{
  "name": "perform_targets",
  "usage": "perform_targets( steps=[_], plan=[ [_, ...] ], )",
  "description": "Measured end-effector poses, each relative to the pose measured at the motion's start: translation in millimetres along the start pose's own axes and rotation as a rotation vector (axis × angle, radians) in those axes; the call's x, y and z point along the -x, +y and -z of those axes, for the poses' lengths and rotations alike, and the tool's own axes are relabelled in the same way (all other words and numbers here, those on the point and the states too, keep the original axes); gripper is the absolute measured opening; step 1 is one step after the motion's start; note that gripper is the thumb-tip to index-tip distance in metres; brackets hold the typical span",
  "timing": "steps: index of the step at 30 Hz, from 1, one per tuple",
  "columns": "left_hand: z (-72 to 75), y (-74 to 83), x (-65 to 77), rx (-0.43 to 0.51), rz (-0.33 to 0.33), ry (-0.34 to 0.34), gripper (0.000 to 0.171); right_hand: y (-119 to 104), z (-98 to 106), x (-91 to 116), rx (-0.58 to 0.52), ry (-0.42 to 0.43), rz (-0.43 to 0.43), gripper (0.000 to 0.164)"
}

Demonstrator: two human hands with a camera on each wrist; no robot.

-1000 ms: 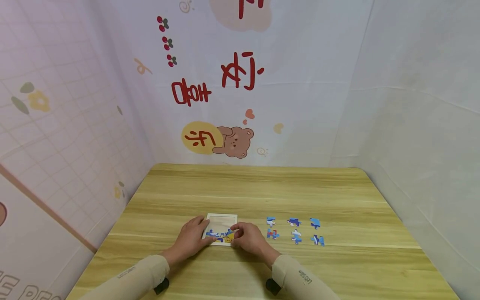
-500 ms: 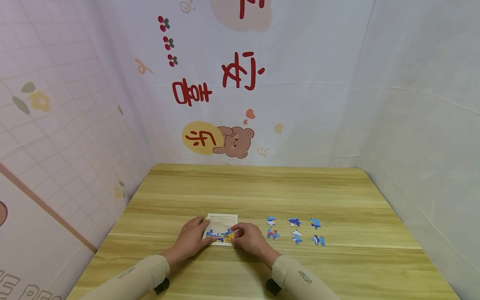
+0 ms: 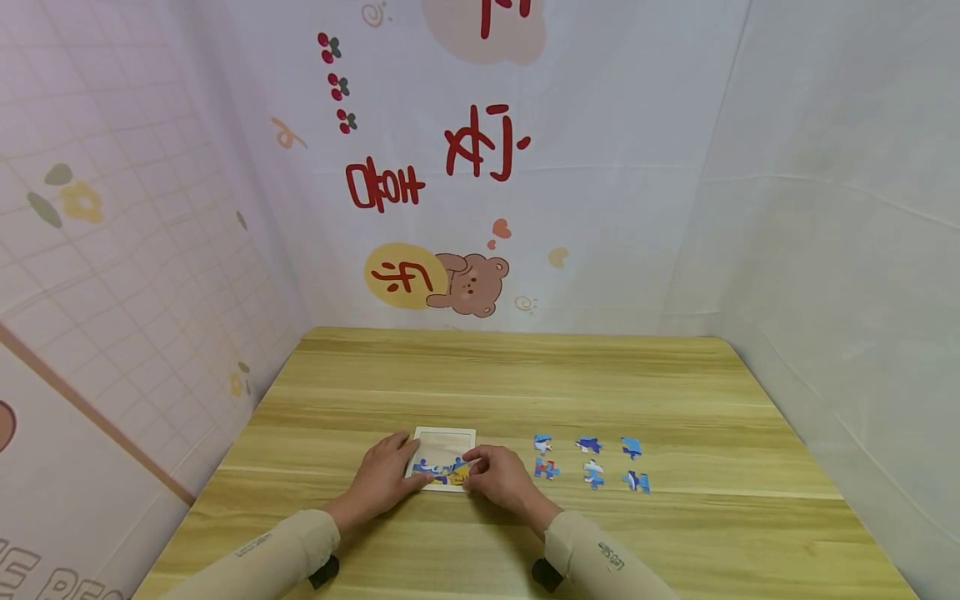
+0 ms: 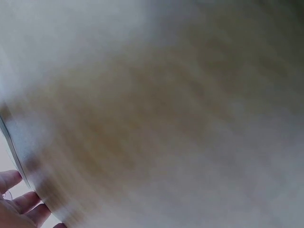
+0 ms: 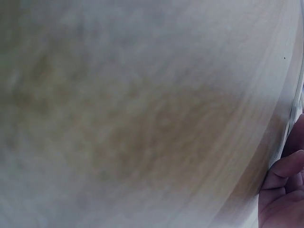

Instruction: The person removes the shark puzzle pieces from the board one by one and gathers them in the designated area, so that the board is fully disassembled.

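Note:
In the head view, a small white puzzle frame lies on the table, with blue, white and yellow puzzle pieces along its near side. My left hand rests at the frame's left side, fingers on the left edge and thumb over the near left corner. At the near right corner, my right hand has bent fingers and pinches a yellow puzzle piece, partly hidden by the fingertips. The left wrist view catches my spread fingers at its lower left; curled fingers show at the right wrist view's edge.
Several loose blue puzzle pieces lie in two rows to the right of the frame. The wood-grain table is bordered by a printed white curtain at the back and both sides.

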State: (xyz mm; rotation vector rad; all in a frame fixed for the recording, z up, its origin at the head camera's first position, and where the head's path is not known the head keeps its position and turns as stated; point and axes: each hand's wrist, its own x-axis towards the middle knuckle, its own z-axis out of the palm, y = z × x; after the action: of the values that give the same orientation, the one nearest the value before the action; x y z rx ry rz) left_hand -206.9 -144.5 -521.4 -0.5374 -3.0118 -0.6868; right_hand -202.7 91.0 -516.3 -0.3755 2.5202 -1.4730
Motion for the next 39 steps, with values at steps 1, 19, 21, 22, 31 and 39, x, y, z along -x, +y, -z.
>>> perform_targets(
  steps=[1,19,21,22,31,39],
  plan=[
    [-0.1,-0.1,0.0,0.002,0.000,0.000,0.066,0,0,0,0.001,0.000,0.003,0.027],
    [1.5,1.2,1.7,-0.002,-0.019,0.018,0.064,-1,1,1,-0.026,-0.015,0.000,0.027],
    [1.1,0.9,1.5,-0.001,-0.020,0.018,0.064,0,1,1,-0.026,-0.015,0.002,0.027],
    [1.0,0.9,1.5,-0.001,-0.019,0.016,0.064,0,1,1,-0.027,-0.014,0.004,0.027],
    [-2.9,-1.8,-0.3,-0.007,-0.014,0.025,0.065,2,8,8,-0.109,-0.007,-0.019,0.027],
    [-3.6,-1.4,0.5,0.001,-0.023,0.033,0.064,18,32,30,-0.181,-0.038,-0.066,0.029]
  ],
)
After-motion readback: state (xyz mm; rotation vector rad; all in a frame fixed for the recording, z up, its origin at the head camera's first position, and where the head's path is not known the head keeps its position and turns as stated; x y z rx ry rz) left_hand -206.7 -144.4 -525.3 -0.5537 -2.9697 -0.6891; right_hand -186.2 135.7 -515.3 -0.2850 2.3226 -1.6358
